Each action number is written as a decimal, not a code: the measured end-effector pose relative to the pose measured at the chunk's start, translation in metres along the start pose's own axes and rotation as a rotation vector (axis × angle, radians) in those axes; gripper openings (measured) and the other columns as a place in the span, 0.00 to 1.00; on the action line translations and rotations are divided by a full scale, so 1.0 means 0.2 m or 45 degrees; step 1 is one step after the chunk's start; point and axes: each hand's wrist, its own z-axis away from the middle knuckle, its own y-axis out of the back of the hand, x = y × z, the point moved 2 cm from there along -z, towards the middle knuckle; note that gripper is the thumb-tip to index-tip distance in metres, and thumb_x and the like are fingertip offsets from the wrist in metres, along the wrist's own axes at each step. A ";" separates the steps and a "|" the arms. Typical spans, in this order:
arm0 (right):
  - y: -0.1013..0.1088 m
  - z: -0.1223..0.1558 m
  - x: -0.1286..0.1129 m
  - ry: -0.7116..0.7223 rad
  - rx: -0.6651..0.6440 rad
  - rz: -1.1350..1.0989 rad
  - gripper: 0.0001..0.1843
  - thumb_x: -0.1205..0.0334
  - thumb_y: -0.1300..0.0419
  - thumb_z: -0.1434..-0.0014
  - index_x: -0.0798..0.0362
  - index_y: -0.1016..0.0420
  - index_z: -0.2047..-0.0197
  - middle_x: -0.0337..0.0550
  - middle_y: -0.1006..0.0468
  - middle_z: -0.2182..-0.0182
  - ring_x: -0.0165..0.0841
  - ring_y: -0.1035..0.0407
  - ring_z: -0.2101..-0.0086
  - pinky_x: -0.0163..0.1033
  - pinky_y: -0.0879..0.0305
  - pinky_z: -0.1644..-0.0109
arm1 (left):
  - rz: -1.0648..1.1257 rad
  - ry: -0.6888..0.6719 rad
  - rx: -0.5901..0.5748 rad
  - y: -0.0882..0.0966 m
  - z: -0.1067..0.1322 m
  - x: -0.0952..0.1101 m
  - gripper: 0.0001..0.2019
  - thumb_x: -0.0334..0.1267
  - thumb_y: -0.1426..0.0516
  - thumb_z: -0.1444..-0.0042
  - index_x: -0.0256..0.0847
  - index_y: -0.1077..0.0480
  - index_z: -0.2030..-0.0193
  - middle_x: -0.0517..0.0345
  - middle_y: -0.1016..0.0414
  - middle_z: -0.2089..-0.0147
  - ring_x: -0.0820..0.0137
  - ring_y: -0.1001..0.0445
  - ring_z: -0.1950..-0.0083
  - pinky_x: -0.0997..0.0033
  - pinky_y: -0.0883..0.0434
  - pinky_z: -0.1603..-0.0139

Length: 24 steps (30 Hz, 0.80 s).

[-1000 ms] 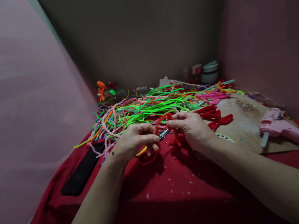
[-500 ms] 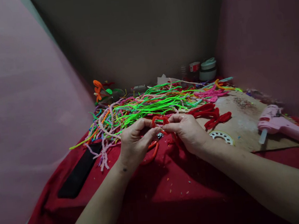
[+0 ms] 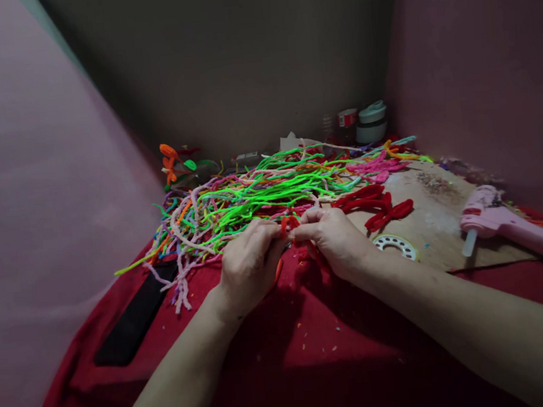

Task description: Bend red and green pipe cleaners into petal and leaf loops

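Observation:
Between my two hands is a red pipe cleaner (image 3: 291, 222), bent into a small loop. My left hand (image 3: 252, 259) pinches its left side, the back of the hand turned up and hiding most of the fingers. Thumb and forefinger of my right hand (image 3: 334, 236) pinch the other side, and a red length hangs below them. An orange-red handle (image 3: 279, 271), perhaps of pliers, shows partly behind my left hand on the red cloth (image 3: 285, 354). Just right of my right hand lie several bent red pipe cleaners (image 3: 389, 215).
Behind my hands spreads a heap of coloured pipe cleaners (image 3: 271, 194). A black flat object (image 3: 130, 323) lies at left. To the right are a white ring with holes (image 3: 395, 243), a board (image 3: 436, 240) and a pink glue gun (image 3: 505, 221). A lidded container (image 3: 372, 125) stands behind.
My left hand has rolled over, its knuckles now upward, and the red loop looks smaller and more covered. The orange-red handle is more hidden. The whole view has shifted slightly.

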 end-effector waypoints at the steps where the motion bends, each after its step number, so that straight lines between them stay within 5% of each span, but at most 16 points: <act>1: 0.00 0.00 0.00 -0.009 0.002 0.001 0.08 0.68 0.42 0.63 0.53 0.40 0.84 0.31 0.42 0.89 0.23 0.49 0.86 0.33 0.57 0.82 | -0.014 -0.004 -0.001 0.00 0.00 0.00 0.02 0.29 0.45 0.47 0.39 0.35 0.68 0.56 0.28 0.69 0.75 0.30 0.67 0.77 0.34 0.65; 16: 0.01 0.01 -0.03 -0.107 0.036 -0.139 0.08 0.71 0.41 0.68 0.55 0.38 0.89 0.30 0.41 0.92 0.21 0.50 0.86 0.32 0.56 0.82 | 0.122 -0.071 -0.045 -0.03 0.00 0.02 0.03 0.29 0.45 0.47 0.39 0.35 0.66 0.56 0.27 0.67 0.76 0.29 0.66 0.78 0.32 0.66; 20: 0.00 0.01 -0.03 -0.138 0.016 -0.205 0.09 0.71 0.40 0.68 0.55 0.38 0.89 0.31 0.40 0.91 0.21 0.48 0.87 0.32 0.56 0.83 | 0.230 0.065 -0.128 -0.05 0.00 0.01 0.02 0.30 0.44 0.48 0.37 0.33 0.71 0.58 0.29 0.72 0.77 0.31 0.71 0.78 0.34 0.68; 24: 0.00 0.01 -0.02 -0.254 -0.052 -0.300 0.11 0.70 0.38 0.67 0.55 0.39 0.87 0.32 0.38 0.90 0.21 0.46 0.87 0.31 0.56 0.84 | 0.504 0.448 -0.232 -0.05 -0.02 -0.01 0.06 0.34 0.42 0.51 0.36 0.33 0.76 0.61 0.34 0.77 0.77 0.36 0.75 0.78 0.37 0.73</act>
